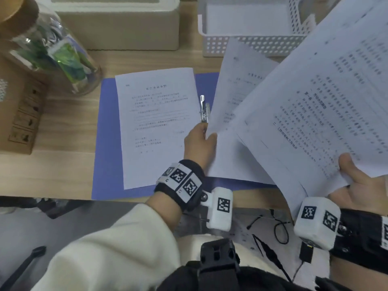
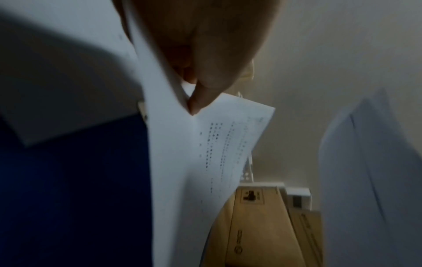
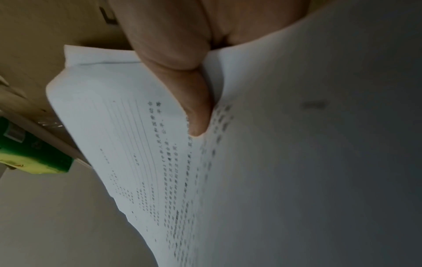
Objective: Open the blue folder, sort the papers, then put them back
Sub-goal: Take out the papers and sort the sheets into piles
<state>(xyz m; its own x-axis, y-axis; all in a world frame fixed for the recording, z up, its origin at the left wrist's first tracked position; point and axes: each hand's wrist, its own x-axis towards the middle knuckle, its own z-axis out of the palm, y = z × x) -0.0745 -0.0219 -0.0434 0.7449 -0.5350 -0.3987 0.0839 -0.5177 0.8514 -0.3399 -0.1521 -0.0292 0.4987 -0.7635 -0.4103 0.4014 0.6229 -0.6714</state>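
Observation:
The blue folder [image 1: 107, 143] lies open and flat on the wooden desk, its metal clip [image 1: 204, 111] at the spine. One printed sheet [image 1: 157, 127] rests on its left half. My left hand [image 1: 199, 141] pinches the left edge of a single printed sheet [image 1: 235, 97] lifted over the folder's right half; the wrist view shows thumb and finger pinching that sheet [image 2: 205, 144]. My right hand [image 1: 357, 181] grips the lower edge of a raised stack of papers [image 1: 315, 112], with the thumb on top. In the right wrist view the stack of papers [image 3: 160, 162] fans around the thumb.
A glass jar [image 1: 48, 49] with green contents stands at the back left beside a cardboard box [image 1: 19, 114]. A beige box [image 1: 126, 24] and a white perforated basket [image 1: 252, 28] line the back. Cables [image 1: 279, 232] hang below the desk's front edge.

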